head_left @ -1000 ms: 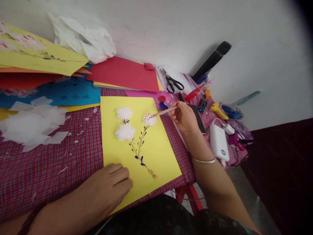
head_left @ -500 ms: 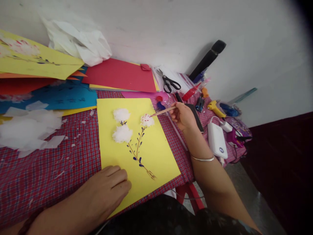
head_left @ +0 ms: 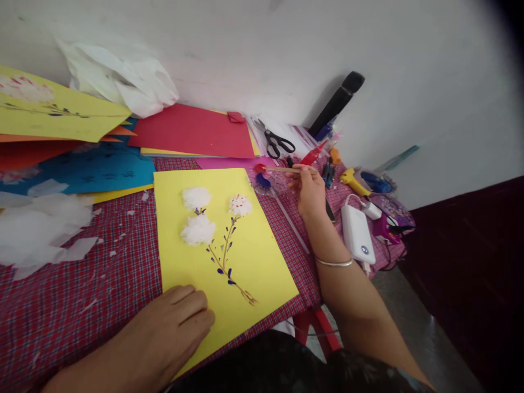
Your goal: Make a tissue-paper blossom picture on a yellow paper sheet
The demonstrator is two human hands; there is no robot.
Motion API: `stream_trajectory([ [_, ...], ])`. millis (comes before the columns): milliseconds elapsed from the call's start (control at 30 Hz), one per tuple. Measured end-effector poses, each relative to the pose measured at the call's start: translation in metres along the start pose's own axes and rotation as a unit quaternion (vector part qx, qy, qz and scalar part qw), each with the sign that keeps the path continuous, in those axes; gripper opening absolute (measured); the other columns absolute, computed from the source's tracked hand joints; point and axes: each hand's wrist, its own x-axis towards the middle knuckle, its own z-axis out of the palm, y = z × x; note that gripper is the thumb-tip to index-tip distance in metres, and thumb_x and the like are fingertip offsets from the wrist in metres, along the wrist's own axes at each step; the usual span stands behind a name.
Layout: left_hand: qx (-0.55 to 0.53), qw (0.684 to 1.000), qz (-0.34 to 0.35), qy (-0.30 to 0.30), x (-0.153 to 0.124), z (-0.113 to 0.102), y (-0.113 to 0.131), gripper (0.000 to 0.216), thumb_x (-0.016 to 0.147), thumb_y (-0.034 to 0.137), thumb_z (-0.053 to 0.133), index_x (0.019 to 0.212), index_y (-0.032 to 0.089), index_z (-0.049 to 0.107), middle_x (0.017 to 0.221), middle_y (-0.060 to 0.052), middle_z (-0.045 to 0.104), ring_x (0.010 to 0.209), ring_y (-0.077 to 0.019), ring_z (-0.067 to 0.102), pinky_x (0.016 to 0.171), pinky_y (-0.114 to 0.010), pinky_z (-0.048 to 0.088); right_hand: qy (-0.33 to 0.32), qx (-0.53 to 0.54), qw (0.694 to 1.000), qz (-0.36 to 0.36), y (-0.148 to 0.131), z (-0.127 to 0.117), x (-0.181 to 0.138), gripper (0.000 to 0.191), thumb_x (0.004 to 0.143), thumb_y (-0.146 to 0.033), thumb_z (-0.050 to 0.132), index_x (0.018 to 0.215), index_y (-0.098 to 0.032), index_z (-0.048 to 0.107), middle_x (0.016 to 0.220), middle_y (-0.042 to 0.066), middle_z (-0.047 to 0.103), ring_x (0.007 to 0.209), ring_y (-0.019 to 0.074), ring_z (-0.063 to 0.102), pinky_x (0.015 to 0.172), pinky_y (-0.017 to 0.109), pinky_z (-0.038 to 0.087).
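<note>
A yellow sheet (head_left: 254,256) lies on the checked cloth, with three white cotton tufts (head_left: 198,229) and a painted stem with blue leaves on it. My left hand (head_left: 176,325) rests flat on the sheet's near left corner, fingers loosely together. My right hand (head_left: 309,188) is closed on a thin wooden brush (head_left: 280,169). The brush tip sits over a clear palette (head_left: 266,183) with red and blue paint, just beyond the sheet's far right corner.
Coloured paper sheets (head_left: 192,131) and another yellow picture (head_left: 53,112) lie at the back. Scissors (head_left: 274,143), a red tube (head_left: 313,154), a yellow glue gun (head_left: 354,180), a white power bank (head_left: 356,234) and white tissue (head_left: 41,229) crowd the red checked table (head_left: 94,284).
My right hand has lifted the brush off the right cotton tuft and swung its tip back to the paint palette. My left hand has stayed on the sheet.
</note>
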Motion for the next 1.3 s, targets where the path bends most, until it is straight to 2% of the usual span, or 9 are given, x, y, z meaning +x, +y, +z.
stream_trajectory([
  [67,-0.006,1.000,0.001,0.011,0.000,0.000,0.000,0.018,0.091,0.005,0.055,0.088,0.022,0.062,0.084,0.000,0.062,0.075,-0.0169,0.049,0.074,-0.029,0.041,0.021,-0.016,0.999,-0.040,0.003,-0.001,0.003,0.023,0.089,-0.046,0.058,0.092,-0.023,0.062,0.077,0.002,0.069,0.060,0.0128,0.062,0.050,0.024,0.044],
  [167,-0.015,1.000,0.001,0.024,0.000,0.000,0.000,0.020,0.091,0.004,0.054,0.088,0.022,0.061,0.084,-0.001,0.062,0.075,-0.0168,0.049,0.073,-0.029,0.041,0.009,-0.032,0.998,-0.056,0.005,0.002,0.004,0.022,0.089,-0.045,0.059,0.092,-0.023,0.063,0.078,0.002,0.070,0.063,0.0130,0.063,0.056,0.024,0.048],
  [367,-0.012,1.000,-0.003,0.023,0.000,-0.001,0.000,0.020,0.091,0.004,0.054,0.089,0.022,0.061,0.084,-0.001,0.063,0.075,-0.0169,0.050,0.072,-0.029,0.042,-0.030,-0.057,0.998,0.005,0.005,0.012,0.003,0.020,0.089,-0.042,0.061,0.097,-0.024,0.065,0.086,0.002,0.073,0.054,0.0101,0.059,0.043,0.021,0.035],
  [467,-0.009,1.000,-0.006,0.013,0.000,-0.001,0.001,0.020,0.090,0.003,0.055,0.090,0.022,0.061,0.084,0.000,0.062,0.076,-0.0170,0.050,0.073,-0.029,0.042,-0.023,-0.039,0.999,0.009,-0.001,0.012,0.002,0.016,0.091,-0.035,0.058,0.096,-0.023,0.066,0.085,0.002,0.073,0.055,0.0095,0.059,0.044,0.020,0.037],
  [600,-0.013,1.000,-0.015,0.002,0.000,-0.003,0.002,0.021,0.089,0.001,0.056,0.085,0.022,0.060,0.084,0.000,0.062,0.076,-0.0170,0.050,0.072,-0.029,0.041,0.013,0.041,0.998,0.052,-0.012,0.009,-0.003,0.014,0.093,-0.031,0.055,0.087,-0.022,0.064,0.071,-0.001,0.068,0.053,0.0087,0.055,0.045,0.019,0.038],
  [700,-0.007,1.000,-0.014,-0.007,0.000,-0.005,0.004,0.023,0.087,-0.001,0.055,0.084,0.022,0.060,0.082,0.000,0.061,0.076,-0.0174,0.050,0.073,-0.030,0.040,-0.006,0.082,0.992,0.099,-0.016,0.008,-0.006,0.020,0.093,-0.035,0.057,0.078,-0.021,0.059,0.058,-0.004,0.057,0.046,0.0080,0.048,0.042,0.019,0.036],
  [900,-0.027,0.999,-0.019,-0.009,0.000,-0.006,0.003,0.024,0.088,-0.001,0.052,0.086,0.022,0.059,0.085,0.000,0.061,0.078,-0.0178,0.050,0.073,-0.031,0.040,-0.049,0.041,0.986,0.154,-0.022,0.013,-0.014,0.024,0.095,-0.031,0.054,0.074,-0.020,0.057,0.051,-0.004,0.055,0.039,0.0073,0.042,0.035,0.019,0.024],
  [1067,-0.072,0.997,-0.023,0.002,-0.001,-0.005,0.001,0.027,0.093,0.000,0.043,0.089,0.022,0.058,0.089,0.000,0.062,0.080,-0.0186,0.050,0.073,-0.033,0.038,-0.058,0.033,0.984,0.165,-0.027,0.016,-0.017,0.025,0.095,-0.026,0.051,0.072,-0.019,0.057,0.048,-0.005,0.056,0.036,0.0054,0.040,0.034,0.017,0.021],
  [1300,-0.080,0.997,-0.013,0.011,-0.001,-0.003,-0.001,0.026,0.095,0.002,0.042,0.089,0.021,0.059,0.088,-0.001,0.061,0.078,-0.0193,0.048,0.072,-0.035,0.036,-0.073,0.009,0.985,0.156,-0.023,0.011,-0.015,0.027,0.092,-0.036,0.060,0.070,-0.020,0.054,0.047,-0.006,0.053,0.035,0.0054,0.041,0.034,0.018,0.023],
])
